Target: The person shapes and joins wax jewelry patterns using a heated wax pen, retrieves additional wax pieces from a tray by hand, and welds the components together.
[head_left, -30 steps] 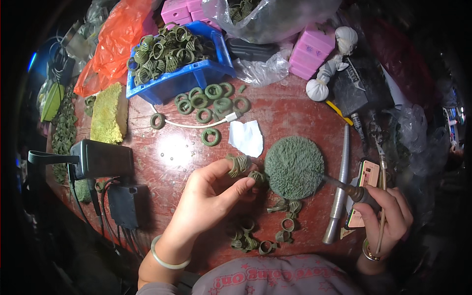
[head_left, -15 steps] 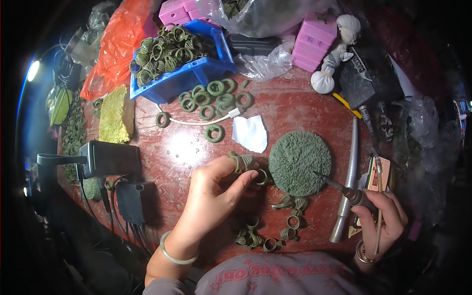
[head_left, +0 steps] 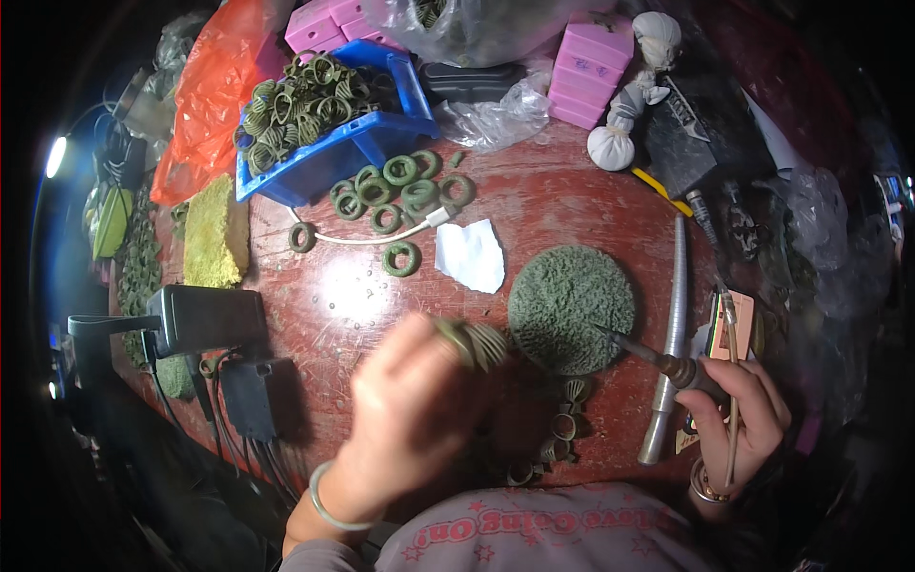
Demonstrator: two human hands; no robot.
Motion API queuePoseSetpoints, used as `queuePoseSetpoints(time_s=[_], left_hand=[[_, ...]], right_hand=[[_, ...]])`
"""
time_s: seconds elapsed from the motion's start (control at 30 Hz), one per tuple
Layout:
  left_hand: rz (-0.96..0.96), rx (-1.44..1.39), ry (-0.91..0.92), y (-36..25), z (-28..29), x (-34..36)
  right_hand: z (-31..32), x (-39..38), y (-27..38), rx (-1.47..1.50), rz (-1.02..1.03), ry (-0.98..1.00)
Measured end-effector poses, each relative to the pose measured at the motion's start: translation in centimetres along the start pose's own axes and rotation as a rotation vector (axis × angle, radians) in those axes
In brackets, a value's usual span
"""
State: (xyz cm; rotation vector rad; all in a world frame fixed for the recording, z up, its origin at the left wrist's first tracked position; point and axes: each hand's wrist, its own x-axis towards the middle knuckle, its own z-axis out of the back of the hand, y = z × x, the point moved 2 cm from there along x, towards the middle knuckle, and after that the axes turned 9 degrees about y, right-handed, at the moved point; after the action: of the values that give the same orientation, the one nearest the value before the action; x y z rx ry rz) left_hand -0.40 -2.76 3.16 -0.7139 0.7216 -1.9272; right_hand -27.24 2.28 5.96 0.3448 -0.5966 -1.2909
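My left hand (head_left: 410, 410), blurred by motion, holds a small green ribbed ring piece (head_left: 474, 343) over the red round table (head_left: 562, 200). My right hand (head_left: 739, 415) grips a pen-like pointed tool (head_left: 658, 360) whose tip touches the edge of a round green pad (head_left: 570, 307). Several small green ribbed rings (head_left: 562, 424) lie between my hands near the table's front edge.
A blue bin (head_left: 334, 114) of dark green rings stands at the back left, with loose green rings (head_left: 400, 191) before it. A white paper scrap (head_left: 470, 255), yellow sponge (head_left: 214, 234), black power adapter (head_left: 205, 319), metal hose (head_left: 672, 334), pink boxes (head_left: 586, 67) and orange bag (head_left: 205, 95) surround them.
My left hand has shifted slightly right and up with the ring piece, now blurred. The right hand keeps the tool near the pad's edge.
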Motion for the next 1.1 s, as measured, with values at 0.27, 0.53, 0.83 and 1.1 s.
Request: queuePoseSetpoints(time_s=[0.27, 0.53, 0.83, 1.1], left_hand=[[-0.333, 0.340, 0.253, -2.4, -3.2, -1.3], [-0.269, 0.221, 0.414, -2.4, -3.1, -1.8], [0.321, -1.521, 0.055, 0.9, -1.0, -1.8], [0.374, -1.675, 0.075, 1.5, -0.9, -1.6]], right_hand=[[0.4, 0.0, 0.2, -0.016, 0.017, -0.010], [0.1, 0.2, 0.1, -0.004, 0.026, -0.002], [0.7, -0.7, -0.3, 0.031, 0.002, -0.099], [0.5, 0.2, 0.6, -0.119, 0.002, 0.056]])
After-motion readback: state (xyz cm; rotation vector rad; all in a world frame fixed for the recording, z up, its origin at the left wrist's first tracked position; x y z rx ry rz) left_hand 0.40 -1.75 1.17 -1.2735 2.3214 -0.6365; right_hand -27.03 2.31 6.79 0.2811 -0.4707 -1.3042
